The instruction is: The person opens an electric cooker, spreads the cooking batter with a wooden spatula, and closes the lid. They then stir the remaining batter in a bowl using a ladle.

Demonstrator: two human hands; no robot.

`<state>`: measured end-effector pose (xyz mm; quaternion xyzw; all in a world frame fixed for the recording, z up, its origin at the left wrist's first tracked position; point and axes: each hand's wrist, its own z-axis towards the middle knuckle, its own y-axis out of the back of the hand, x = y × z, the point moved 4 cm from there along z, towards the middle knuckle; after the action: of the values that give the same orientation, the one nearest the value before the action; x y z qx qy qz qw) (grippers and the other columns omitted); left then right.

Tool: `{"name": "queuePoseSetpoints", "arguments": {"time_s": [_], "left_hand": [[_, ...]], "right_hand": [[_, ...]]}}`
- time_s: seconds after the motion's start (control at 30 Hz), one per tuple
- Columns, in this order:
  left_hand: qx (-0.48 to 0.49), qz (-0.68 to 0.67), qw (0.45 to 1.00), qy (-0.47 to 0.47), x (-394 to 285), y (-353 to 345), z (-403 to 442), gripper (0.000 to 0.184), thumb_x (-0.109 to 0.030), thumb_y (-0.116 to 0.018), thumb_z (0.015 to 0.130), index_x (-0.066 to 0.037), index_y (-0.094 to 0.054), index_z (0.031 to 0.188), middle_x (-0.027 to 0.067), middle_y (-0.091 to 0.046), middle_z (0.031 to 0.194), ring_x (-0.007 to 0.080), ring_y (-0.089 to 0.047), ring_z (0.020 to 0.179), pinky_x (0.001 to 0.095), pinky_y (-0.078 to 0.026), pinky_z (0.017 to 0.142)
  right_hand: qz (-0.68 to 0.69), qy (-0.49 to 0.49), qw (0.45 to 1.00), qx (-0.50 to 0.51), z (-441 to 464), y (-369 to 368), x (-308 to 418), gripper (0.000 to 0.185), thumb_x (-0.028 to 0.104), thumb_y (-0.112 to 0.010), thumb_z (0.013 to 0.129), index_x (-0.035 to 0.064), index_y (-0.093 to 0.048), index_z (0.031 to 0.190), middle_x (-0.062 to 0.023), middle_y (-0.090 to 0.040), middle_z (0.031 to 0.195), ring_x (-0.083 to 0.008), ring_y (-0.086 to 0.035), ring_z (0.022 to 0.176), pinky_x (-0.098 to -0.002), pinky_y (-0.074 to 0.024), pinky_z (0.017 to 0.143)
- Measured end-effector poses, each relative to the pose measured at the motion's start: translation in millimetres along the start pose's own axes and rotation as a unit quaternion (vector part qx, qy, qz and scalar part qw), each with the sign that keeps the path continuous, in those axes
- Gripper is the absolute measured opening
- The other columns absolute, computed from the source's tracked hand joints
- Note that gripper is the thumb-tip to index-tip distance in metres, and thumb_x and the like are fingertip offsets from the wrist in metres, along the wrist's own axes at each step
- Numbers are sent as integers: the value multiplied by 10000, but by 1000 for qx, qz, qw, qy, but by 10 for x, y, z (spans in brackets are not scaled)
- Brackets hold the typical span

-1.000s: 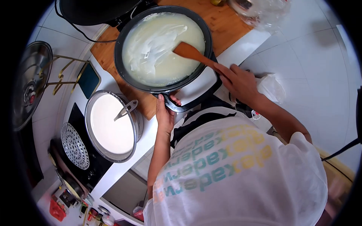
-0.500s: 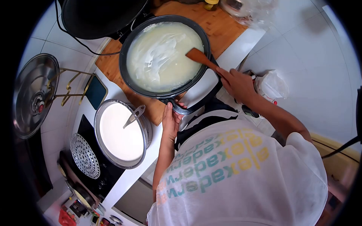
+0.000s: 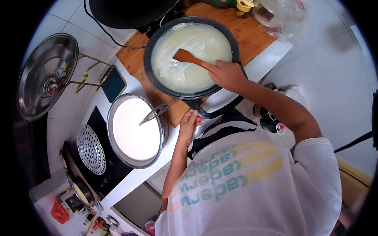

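Note:
A round black electric griddle (image 3: 147,67) holds a pale, whitish layer of batter (image 3: 212,43), streaked whiter and glossy in places. My right hand (image 3: 229,75) is closed around the handle of a wooden spatula (image 3: 187,57), whose flat blade lies over the batter left of the griddle's middle. At the near edge, my left hand (image 3: 190,121) is wrapped on the griddle's black handle (image 3: 208,113); some of its fingers are hidden. To the left stands a metal pot (image 3: 111,135) of white liquid, with a ladle (image 3: 159,110) resting in it.
Under the griddle lies a wooden board (image 3: 252,41). The raised black lid (image 3: 130,11) is behind it. A metal pot lid (image 3: 45,78) leans in a gold rack at left, and a perforated steamer plate (image 3: 91,149) lies on the black cooktop. Bottles (image 3: 271,124) stand at right.
My right hand has swept the spatula left across the batter, from the griddle's right side toward its middle. My left hand stays at the handle. The whole view has shifted slightly.

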<state>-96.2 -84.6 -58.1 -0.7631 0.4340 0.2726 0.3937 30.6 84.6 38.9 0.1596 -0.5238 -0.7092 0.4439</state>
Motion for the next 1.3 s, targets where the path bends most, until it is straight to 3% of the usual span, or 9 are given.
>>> {"name": "queuePoseSetpoints", "arguments": {"time_s": [0.13, 0.3, 0.4, 0.53, 0.67, 0.77, 0.97, 1.07, 1.3], "left_hand": [[6, 13, 1000, 2, 9, -2, -4, 212, -236, -467, 894, -43, -529, 958, 6, -550, 839, 83, -551, 726, 195, -436, 655], [15, 39, 999, -6, -28, -3, -2, 220, -226, -462, 895, -34, -532, 976, 0, -553, 841, 80, -546, 743, 194, -427, 668], [9, 64, 998, 6, -56, -2, -8, 187, -266, -467, 890, -87, -517, 865, 13, -563, 770, 91, -556, 736, 192, -439, 666], [10, 50, 999, 10, -83, -21, -20, 182, -267, -456, 895, -93, -505, 868, 17, -560, 759, 95, -556, 745, 195, -435, 672], [26, 22, 999, 8, 2, 4, 22, 182, -237, -456, 897, -72, -511, 951, 2, -557, 812, 85, -551, 739, 198, -429, 672], [34, 19, 999, 4, 34, 26, 36, 195, -225, -456, 898, -63, -515, 987, -6, -557, 830, 79, -547, 738, 200, -426, 672], [39, 31, 999, 9, -2, 18, 29, 196, -228, -449, 901, -66, -513, 991, -1, -565, 804, 79, -545, 738, 206, -423, 677], [35, 42, 998, 13, -6, 28, 24, 210, -240, -442, 904, -68, -508, 1003, 7, -567, 795, 81, -546, 739, 208, -418, 683], [18, 36, 999, 23, 89, 52, 27, 230, -259, -451, 898, -65, -508, 1008, 8, -569, 811, 89, -549, 752, 219, -417, 696]], "right_hand": [[-45, 0, 993, 109, -658, 353, 66, 379, 184, -569, 770, 190, -503, 1143, -41, -464, 678, -203, -514, 536, -325, -410, 450], [-21, -13, 998, 54, -493, 414, 202, 358, 185, -571, 766, 191, -522, 1120, -33, -445, 651, -196, -509, 527, -323, -408, 446], [-23, 20, 999, -18, -5, 84, 228, 341, 191, -568, 762, 191, -541, 1101, -35, -462, 662, -202, -513, 526, -321, -407, 449], [-6, 28, 1000, 8, 142, -186, 143, 349, 186, -568, 755, 195, -537, 1103, -45, -468, 662, -213, -522, 525, -326, -411, 447], [-34, 36, 994, 93, -463, 218, -12, 431, 181, -571, 755, 223, -486, 1175, -30, -448, 663, -206, -508, 512, -319, -405, 442], [-68, 16, 987, 148, -790, 572, -124, 408, 164, -585, 745, 204, -495, 1140, -36, -472, 674, -203, -525, 532, -331, -422, 442], [1, 8, 999, 38, -135, 252, -182, 388, 190, -562, 774, 212, -489, 1154, -51, -468, 690, -208, -521, 556, -341, -426, 466], [14, -5, 998, 58, 27, 68, -230, 374, 198, -550, 784, 216, -489, 1153, -58, -475, 709, -220, -523, 563, -340, -431, 486], [-29, 92, 986, 136, -130, 419, -802, 370, 208, -562, 777, 223, -500, 1141, -46, -466, 759, -214, -530, 663, -339, -440, 501]]}}
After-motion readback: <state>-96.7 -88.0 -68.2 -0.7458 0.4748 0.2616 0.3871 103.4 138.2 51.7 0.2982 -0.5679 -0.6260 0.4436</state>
